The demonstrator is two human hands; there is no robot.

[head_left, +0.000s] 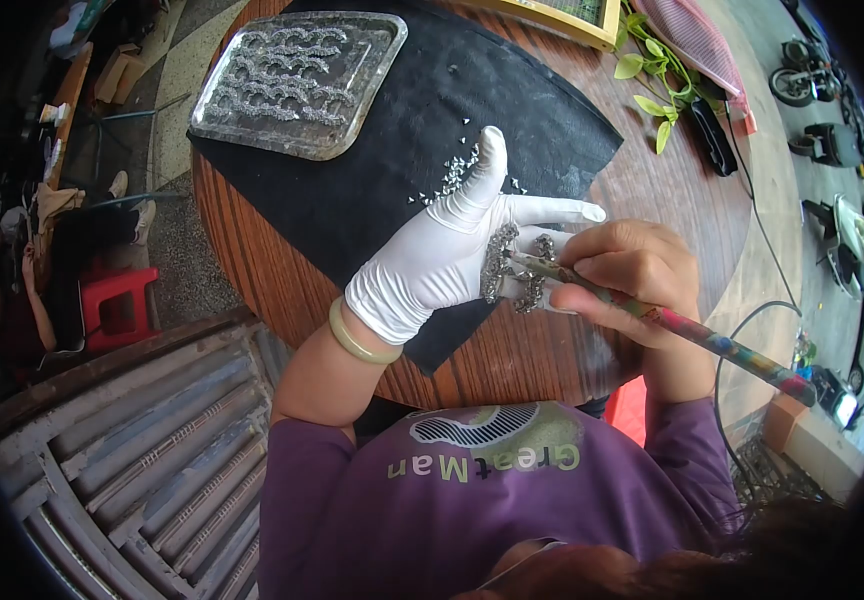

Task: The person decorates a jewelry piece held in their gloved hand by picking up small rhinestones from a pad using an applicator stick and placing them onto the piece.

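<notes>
The fine detail of the small silver rhinestone-studded ornament [500, 262] is hard to make out, and its right part is partly hidden behind the fingers of the bare right hand [624, 275]. It lies on the open palm of the left hand in a white latex glove [452, 250], fingers spread flat, the ornament's long axis running roughly along the palm from fingers toward wrist. The right hand is closed in a pen grip on a long multicoloured patterned stick tool [722, 345], whose tip touches the ornament; its shaft slants away down to the right past the right wrist. Beyond the left fingertips, loose silver rhinestones [452, 172] lie scattered on a black felt-like cloth [382, 170], with a rectangular embossed metal tray [297, 80] further beyond, all on a round wooden table [652, 180].
</notes>
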